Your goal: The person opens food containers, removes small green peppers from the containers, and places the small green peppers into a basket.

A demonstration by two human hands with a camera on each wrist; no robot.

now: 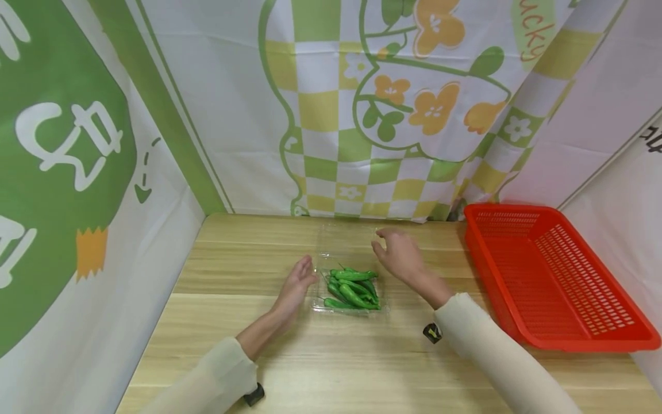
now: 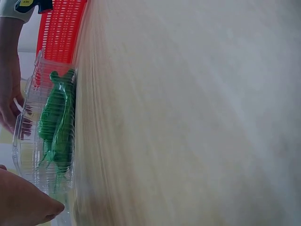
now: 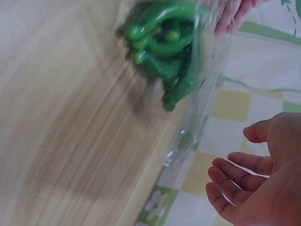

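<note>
The left hand (image 1: 296,284) is at nine o'clock from the clear plastic box (image 1: 347,311), its fingers extended and relaxed, its thumb towards the box; whether skin meets plastic I cannot tell. The right hand (image 1: 402,256) is at about two o'clock from the box, fingers softly bent, the palm holding nothing, as the right wrist view shows.

Between the hands, the box sits on the table, thin-walled and glossy, its sides ribbed with fine ridges and its corners rounded. Its transparent lid (image 1: 345,241) is raised away from the filling at twelve o'clock; the exact tilt is hard to read. Inside the box the green peppers (image 1: 357,289) lie piled, smooth-skinned and shiny, long, tapered and slightly crooked, with thin stems, some pointing towards ten o'clock.

Pale, knit-edged sleeves (image 1: 496,345) cover both forearms, and a small black device (image 1: 431,333) shows beneath the right cuff. The tabletop (image 1: 331,368) is light wood-grain in long, streaky bands. Well apart from the box, at three o'clock, stands a red plastic basket (image 1: 491,287), oblong with rounded corners, its walls pierced by rows of slots. At twelve o'clock, beyond the table's far edge, hangs a soft, creased cloth (image 1: 318,112) with green and yellow checks and orange flowers.
</note>
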